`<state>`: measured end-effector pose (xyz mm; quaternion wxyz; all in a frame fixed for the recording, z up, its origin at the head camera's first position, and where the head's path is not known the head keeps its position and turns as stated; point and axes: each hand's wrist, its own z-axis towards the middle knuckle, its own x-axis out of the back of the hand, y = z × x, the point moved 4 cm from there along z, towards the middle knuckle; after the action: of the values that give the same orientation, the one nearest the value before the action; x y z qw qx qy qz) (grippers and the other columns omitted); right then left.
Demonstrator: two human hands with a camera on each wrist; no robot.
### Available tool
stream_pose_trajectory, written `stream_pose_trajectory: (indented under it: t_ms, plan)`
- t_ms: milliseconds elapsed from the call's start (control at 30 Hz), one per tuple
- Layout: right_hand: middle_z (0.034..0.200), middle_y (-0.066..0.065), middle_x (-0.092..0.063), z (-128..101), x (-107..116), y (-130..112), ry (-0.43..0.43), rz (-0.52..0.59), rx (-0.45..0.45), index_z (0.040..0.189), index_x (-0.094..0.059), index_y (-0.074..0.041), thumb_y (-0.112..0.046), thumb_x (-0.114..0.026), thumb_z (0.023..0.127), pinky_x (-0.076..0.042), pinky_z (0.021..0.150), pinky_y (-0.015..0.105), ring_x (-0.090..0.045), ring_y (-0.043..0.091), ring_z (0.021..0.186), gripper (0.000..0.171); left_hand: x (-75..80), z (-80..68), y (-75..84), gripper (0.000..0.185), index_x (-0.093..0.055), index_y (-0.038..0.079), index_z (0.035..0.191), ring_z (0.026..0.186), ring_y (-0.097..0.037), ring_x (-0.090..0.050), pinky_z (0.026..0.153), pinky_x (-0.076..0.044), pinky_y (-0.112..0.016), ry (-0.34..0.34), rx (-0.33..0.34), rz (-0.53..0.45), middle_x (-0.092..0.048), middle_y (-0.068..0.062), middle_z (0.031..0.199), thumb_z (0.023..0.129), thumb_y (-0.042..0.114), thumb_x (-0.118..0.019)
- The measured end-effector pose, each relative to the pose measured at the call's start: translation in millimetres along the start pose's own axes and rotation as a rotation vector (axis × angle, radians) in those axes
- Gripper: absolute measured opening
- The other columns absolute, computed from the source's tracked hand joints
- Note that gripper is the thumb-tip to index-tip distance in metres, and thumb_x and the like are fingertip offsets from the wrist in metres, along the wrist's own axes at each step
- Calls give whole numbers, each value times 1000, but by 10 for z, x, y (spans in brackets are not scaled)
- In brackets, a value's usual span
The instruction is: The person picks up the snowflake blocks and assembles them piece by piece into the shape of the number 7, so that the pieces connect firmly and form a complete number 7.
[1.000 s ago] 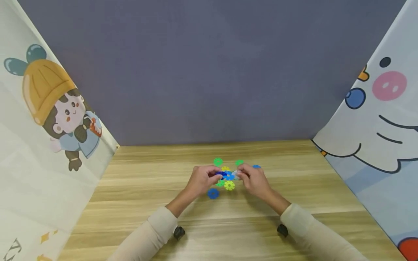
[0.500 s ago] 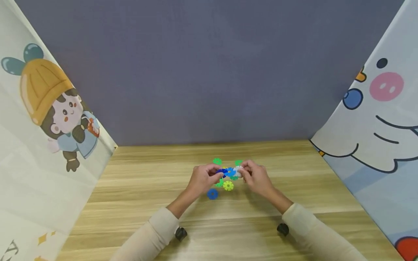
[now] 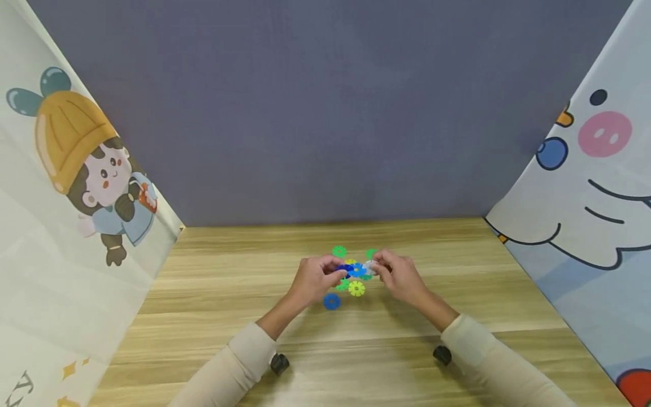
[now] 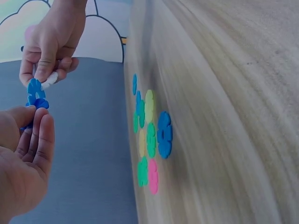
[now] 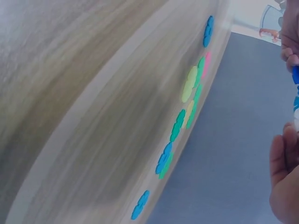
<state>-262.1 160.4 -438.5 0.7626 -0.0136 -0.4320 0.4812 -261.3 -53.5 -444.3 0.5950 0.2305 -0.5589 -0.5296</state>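
Not much has changed since half a second back: both hands are still raised just above the table (image 3: 213,294) with the small joined toy between them, and the loose pieces underneath haven't moved. The left hand (image 3: 312,281) pinches the dark blue piece (image 3: 344,268) at one end, fingers curled in around it, and the right hand (image 3: 402,278) pinches the white piece (image 3: 369,269) at the other end, thumb and forefinger pressed on it as the left wrist view shows clearly (image 4: 50,78). The light blue piece (image 3: 357,270) sits in the middle, linked to both. Right below and around the hands lie the spares on the wood: a yellow piece (image 3: 356,289) and a blue piece (image 3: 331,301) on the near side, a green piece (image 3: 339,251) farther back, another green one (image 3: 372,253) partly hidden behind the right hand's fingers. The wrist views show more of them in a tight cluster, including a pink one (image 4: 153,176). Both forearms in cream sleeves (image 3: 239,362) angle in from the bottom corners, wrists bent inward so the fingertips nearly meet. Cartoon curtains hang either side, a grey-blue wall (image 3: 325,113) at the back.
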Motion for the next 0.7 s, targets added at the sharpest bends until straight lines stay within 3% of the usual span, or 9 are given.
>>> stream_pose_trajectory:
  t_ms: [200,367,700]
  plan:
    - [66,2,-66,-1,-4,-18,25,-51,27,92,-63,-7,2,-75,87,-45,50,16,-51,-2,56,16,-33,4,-9,11,-76,2,97,61,-7,-67,55,-57,-22,25,-21,-11,-77,-10,79,92,12,-76]
    - [65,2,-63,19,-31,-9,28,-21,31,90,-62,-7,3,-75,87,-43,48,15,-47,-4,55,16,-35,5,-49,11,-77,2,97,61,-7,-68,57,-59,-26,35,-12,-41,-77,-10,80,91,11,-77]
    - [61,-6,-52,-27,-62,60,10,-1,48,84,-59,-11,5,-75,84,-36,48,14,-37,-6,56,23,-91,7,-105,14,-77,-2,98,61,-6,-66,56,-55,-19,-35,-5,-65,-76,-21,81,91,10,-76]
